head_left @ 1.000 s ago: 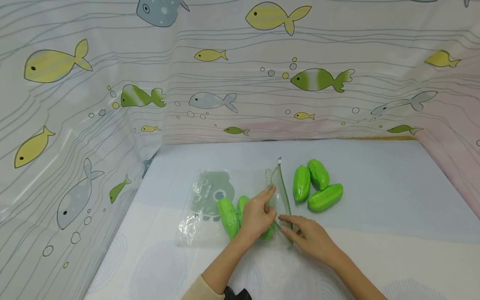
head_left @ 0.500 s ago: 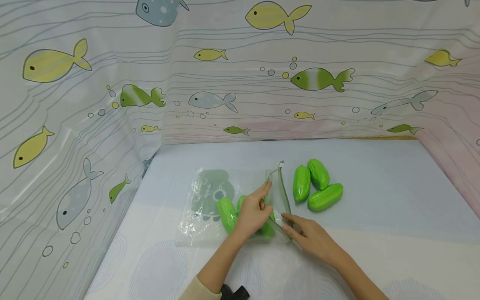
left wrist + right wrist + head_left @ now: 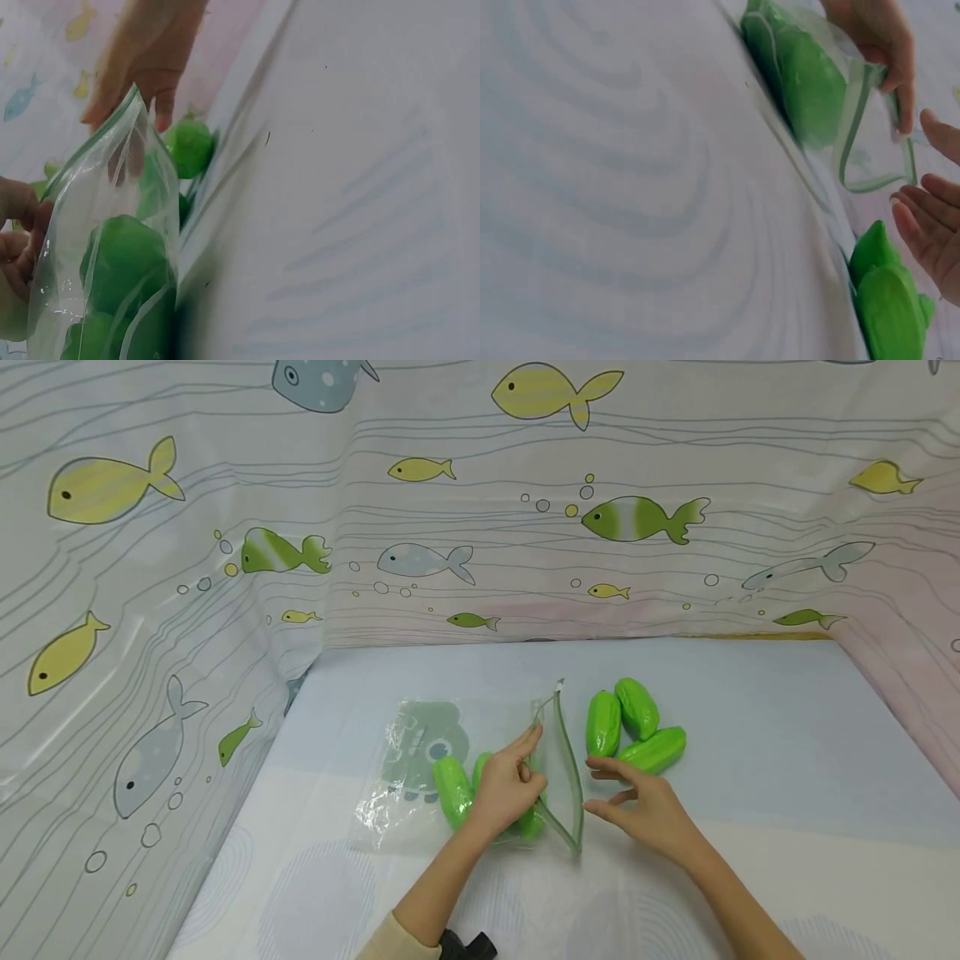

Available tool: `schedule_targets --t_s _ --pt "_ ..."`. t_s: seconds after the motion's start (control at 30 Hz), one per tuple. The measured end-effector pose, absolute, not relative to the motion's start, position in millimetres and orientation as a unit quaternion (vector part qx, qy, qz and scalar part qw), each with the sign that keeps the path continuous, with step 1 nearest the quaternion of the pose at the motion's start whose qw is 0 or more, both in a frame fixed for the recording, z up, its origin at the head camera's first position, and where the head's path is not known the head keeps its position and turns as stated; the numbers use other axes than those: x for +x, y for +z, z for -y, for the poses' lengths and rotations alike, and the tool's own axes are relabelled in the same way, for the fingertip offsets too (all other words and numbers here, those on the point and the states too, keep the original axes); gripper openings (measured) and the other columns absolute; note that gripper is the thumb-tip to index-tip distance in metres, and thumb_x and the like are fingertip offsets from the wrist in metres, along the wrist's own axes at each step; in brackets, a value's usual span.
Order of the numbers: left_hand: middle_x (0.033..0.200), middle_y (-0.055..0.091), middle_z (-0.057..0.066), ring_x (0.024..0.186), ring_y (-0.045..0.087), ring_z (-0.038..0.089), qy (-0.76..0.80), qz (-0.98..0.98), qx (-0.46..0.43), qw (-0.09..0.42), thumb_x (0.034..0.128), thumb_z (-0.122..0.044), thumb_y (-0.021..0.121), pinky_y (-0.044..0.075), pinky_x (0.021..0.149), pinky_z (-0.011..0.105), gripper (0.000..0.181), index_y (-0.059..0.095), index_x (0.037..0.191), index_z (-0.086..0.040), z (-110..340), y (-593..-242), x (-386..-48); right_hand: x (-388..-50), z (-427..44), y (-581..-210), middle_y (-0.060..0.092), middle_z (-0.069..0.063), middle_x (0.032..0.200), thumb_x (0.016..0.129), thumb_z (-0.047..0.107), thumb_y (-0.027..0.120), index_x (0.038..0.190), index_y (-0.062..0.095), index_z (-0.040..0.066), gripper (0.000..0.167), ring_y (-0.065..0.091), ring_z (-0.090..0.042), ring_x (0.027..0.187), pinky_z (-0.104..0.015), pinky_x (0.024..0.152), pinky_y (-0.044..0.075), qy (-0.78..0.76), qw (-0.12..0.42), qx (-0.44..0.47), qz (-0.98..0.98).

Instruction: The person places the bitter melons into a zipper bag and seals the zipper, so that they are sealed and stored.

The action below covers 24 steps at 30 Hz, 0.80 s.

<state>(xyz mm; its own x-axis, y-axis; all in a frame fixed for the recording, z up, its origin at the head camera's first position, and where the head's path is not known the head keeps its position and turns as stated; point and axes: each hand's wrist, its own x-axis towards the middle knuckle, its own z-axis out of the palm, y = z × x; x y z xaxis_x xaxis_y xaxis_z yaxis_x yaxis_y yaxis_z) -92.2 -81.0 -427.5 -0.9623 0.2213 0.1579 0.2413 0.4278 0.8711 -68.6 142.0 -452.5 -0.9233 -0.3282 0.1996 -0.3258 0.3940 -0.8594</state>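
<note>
A clear zip bag (image 3: 420,818) with a green printed creature lies flat, its mouth gaping toward the right. Several green vegetable-like pieces (image 3: 453,789) are inside. My left hand (image 3: 508,785) pinches the upper edge of the bag's mouth, its fingers curled round the film, as the right wrist view also shows. Just right of the mouth, my right hand (image 3: 648,810) has thumb and fingers spread and holds nothing. Beyond its fingertips lie three more green pieces (image 3: 603,724) outside the bag, one partly behind the hand. In the left wrist view, green pieces (image 3: 124,262) show through the film.
A pale cloth (image 3: 787,743) covers the table. Behind and at the left hangs a curtain (image 3: 480,518) printed with fish. A black object (image 3: 468,946) shows at the bottom edge, beside the left sleeve (image 3: 401,939).
My right hand has let go of the bag's edge and moved right and slightly away from me, its fingers spreading. My left hand has shifted slightly left, still on the bag; the mouth gapes wider.
</note>
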Motion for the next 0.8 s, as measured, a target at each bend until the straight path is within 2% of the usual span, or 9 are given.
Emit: schedule_targets --t_s 0.23,0.5,0.63,0.8 --pt "0.143 0.046 0.015 0.037 0.036 -0.001 -0.512 0.848 -0.134 0.015 0.071 0.008 0.054 0.032 0.037 0.016 0.071 0.048 0.14 -0.006 81.0 -428.7 -92.8 -74.7 -155.0 -449.9 0.063 -0.009 0.125 0.078 0.023 0.081 0.134 0.056 0.011 0.063 0.06 -0.023 0.111 -0.029 0.077 0.056 -0.548 0.0 -0.204 -0.811" --pt "0.143 0.046 0.016 0.038 0.041 -0.001 -0.506 0.85 -0.146 0.017 0.0718 0.008 0.054 0.037 0.038 0.018 0.07 0.047 0.14 -0.006 81.4 -430.3 -93.3 -79.1 -166.5 -448.4 0.062 -0.012 0.126 0.075 0.01 0.083 0.134 0.055 0.007 0.065 0.06 -0.01 0.108 -0.031 0.075 0.056 -0.551 -0.022 -0.22 -0.805" --pt "0.142 0.046 0.017 0.042 0.042 -0.001 -0.49 0.857 -0.159 0.022 0.0723 0.007 0.055 0.04 0.04 0.019 0.07 0.047 0.141 -0.004 82.5 -432.2 -93.4 -79.4 -170.3 -447.2 0.062 -0.013 0.125 0.075 0.011 0.082 0.134 0.055 0.007 0.065 0.061 -0.015 0.107 -0.028 0.075 0.056 -0.551 -0.026 -0.215 -0.806" --pt "0.142 0.048 0.014 0.049 0.049 -0.002 -0.459 0.872 -0.164 0.037 0.0719 0.004 0.058 0.045 0.045 0.018 0.069 0.048 0.14 -0.003 84.0 -435.9 -94.3 -78.9 -171.7 -447.2 0.062 -0.014 0.123 0.076 0.011 0.082 0.133 0.055 0.004 0.064 0.061 -0.019 0.107 -0.028 0.075 0.056 -0.555 -0.031 -0.217 -0.802"
